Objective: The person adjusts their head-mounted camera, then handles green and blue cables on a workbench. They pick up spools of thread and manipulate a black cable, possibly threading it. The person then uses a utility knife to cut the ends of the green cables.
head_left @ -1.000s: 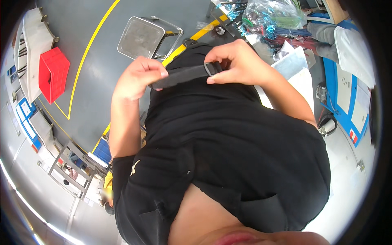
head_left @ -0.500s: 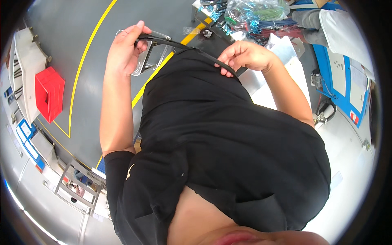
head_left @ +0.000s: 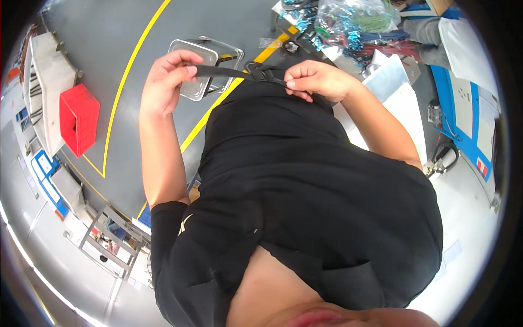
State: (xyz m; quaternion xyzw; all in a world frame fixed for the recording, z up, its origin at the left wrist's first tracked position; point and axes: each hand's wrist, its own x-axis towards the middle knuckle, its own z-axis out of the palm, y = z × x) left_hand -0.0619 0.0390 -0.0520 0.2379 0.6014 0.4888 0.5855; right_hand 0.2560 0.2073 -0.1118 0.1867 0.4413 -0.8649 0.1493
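Note:
A black webbing strap [head_left: 226, 72] with a dark plastic buckle [head_left: 262, 73] runs across the front of my waist, over my black shirt [head_left: 283, 141]. My left hand [head_left: 170, 82] pinches the free end of the strap between thumb and fingers, holding it out to the left. My right hand [head_left: 321, 80] grips the strap close to the buckle's right side, thumb on top and fingers curled under. Between the hands the strap is stretched nearly straight. Part of it behind my right fingers is hidden.
A stool with a pale seat [head_left: 190, 57] stands on the grey floor beyond my left hand. Farther left is a red crate [head_left: 80, 120]. Bundled cables and plastic bags [head_left: 354, 24] lie at the upper right, beside another person's grey-gloved arm [head_left: 422, 31]. Blue cabinets [head_left: 463, 103] stand right.
The strap's buckle has come into plain view between my hands. My left hand has turned and lowered slightly, and the strap is straighter. The whole view has shifted slightly.

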